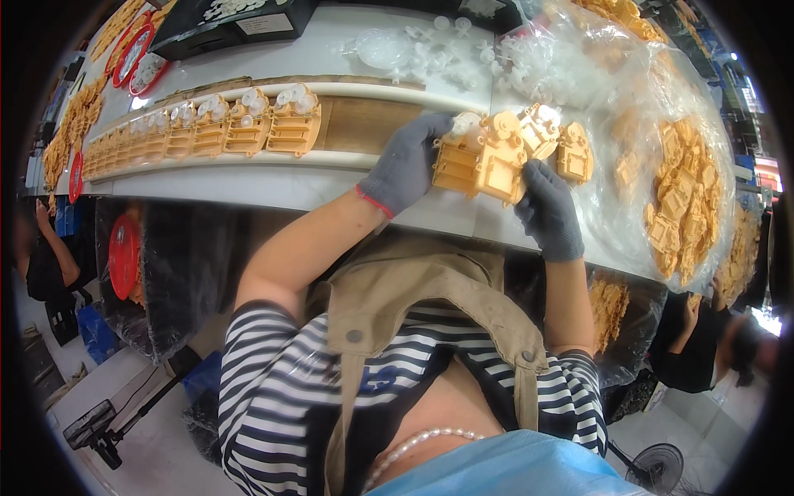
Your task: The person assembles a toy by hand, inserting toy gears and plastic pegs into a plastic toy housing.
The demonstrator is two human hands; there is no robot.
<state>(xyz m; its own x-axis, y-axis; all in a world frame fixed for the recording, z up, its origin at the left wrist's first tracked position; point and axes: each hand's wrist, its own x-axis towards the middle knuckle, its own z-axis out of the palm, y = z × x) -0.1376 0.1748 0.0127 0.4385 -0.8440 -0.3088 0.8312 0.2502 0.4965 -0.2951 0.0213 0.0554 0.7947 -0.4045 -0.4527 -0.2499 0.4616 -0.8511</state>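
My left hand [404, 164], in a grey glove, is closed on the left edge of a tan plastic housing [455, 168]. A white round gear [466, 124] sits at its top. My right hand [550, 208], gloved alike, grips a tan plastic cover [501, 169] by its lower right side. The cover stands against or just in front of the housing; whether they touch, I cannot tell. Just beyond my right fingers are a tan part with white pieces [542, 124] and another tan part [575, 154].
To the left, a row of tan housings with white gears [248, 124] lines a long rail [356, 124]. White plastic pieces [451, 54] lie behind. At right, a clear bag [608, 107] stands beside heaped tan parts [686, 198]. A black bin [223, 29] stands at back left. Other people work at both sides.
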